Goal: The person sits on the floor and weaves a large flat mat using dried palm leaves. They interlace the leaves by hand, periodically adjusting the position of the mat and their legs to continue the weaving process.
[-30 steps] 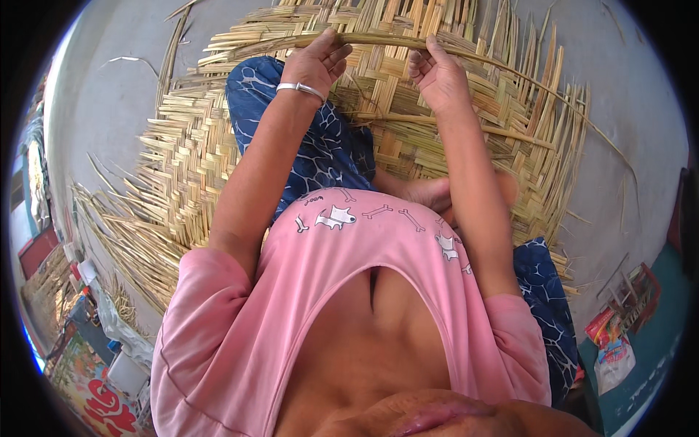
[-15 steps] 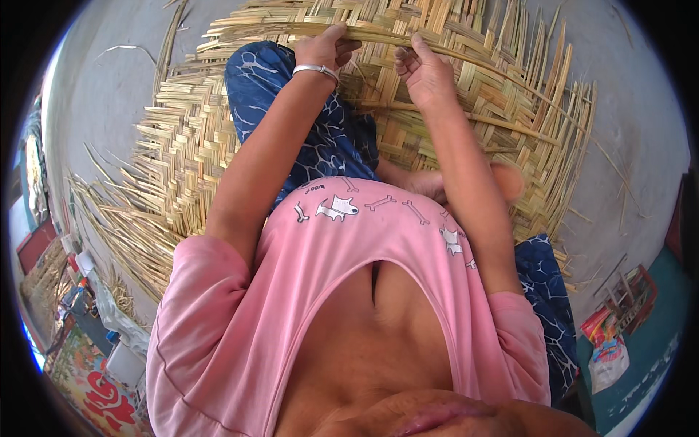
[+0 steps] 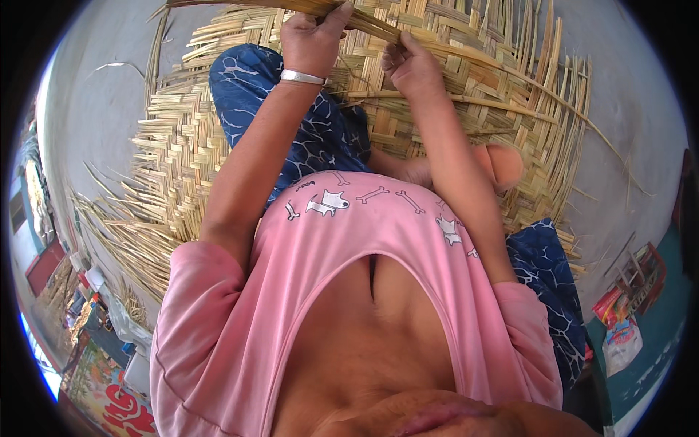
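A: Head view, entry one: our left hand (image 3: 312, 40), silver bangle (image 3: 303, 76) on the wrist, fingers curled tight around a bundle of long straw strips (image 3: 277, 6) near the top edge.

B: Entry two: our right hand (image 3: 409, 65), closed in a pinch on a strip from the same bundle, just beside the left. Both hands grip; neither lies open.

A: Entry three: woven mat (image 3: 502, 95), pale straw, spread on the grey floor (image 3: 109, 95) under us. Loose unwoven ends fan out along its left and right edges. The held strips lie across its far edge, touching the weave.

B: Entry four: blue patterned trousers (image 3: 291, 124), knee resting on the mat; pink shirt (image 3: 364, 240) below.

A: Entry five, off to the sides: coloured packets (image 3: 619, 328) at the right, more clutter at the lower left, well apart from the mat.

B: Handling note, as we judge it: the strip in hand looks to be going into the weave. We would keep the left grip firm so the bundle stays lifted, and let the right pinch steer a single strip flat, not twisted.

A: Agreed. We would also press it snug against the neighbouring row, so no gap opens, and mind the stiff ends, which may split if bent sharply.

B: Which row it enters, we cannot tell; our fingers cover that spot.
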Demonstrator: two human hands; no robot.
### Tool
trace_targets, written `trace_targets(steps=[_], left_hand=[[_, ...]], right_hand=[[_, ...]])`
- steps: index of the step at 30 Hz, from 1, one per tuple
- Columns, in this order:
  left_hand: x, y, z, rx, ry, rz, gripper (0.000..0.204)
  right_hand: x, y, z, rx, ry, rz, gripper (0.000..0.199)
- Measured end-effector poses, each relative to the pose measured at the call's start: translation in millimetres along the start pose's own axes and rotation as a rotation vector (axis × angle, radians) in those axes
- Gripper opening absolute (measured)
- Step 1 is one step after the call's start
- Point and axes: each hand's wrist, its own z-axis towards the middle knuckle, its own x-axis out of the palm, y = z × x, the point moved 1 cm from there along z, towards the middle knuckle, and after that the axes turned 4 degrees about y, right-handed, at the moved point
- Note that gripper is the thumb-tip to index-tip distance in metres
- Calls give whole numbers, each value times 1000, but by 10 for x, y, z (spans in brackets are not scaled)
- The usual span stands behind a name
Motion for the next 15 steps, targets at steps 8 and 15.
trace_targets(steps=[8, 15], left_hand=[[-452, -658, 74, 23, -98, 44, 31], [-1045, -658, 389, -59, -70, -170, 26]], right_hand=[[-354, 311, 57, -90, -114, -5, 17], [-337, 796, 14, -275, -133, -190, 16]])
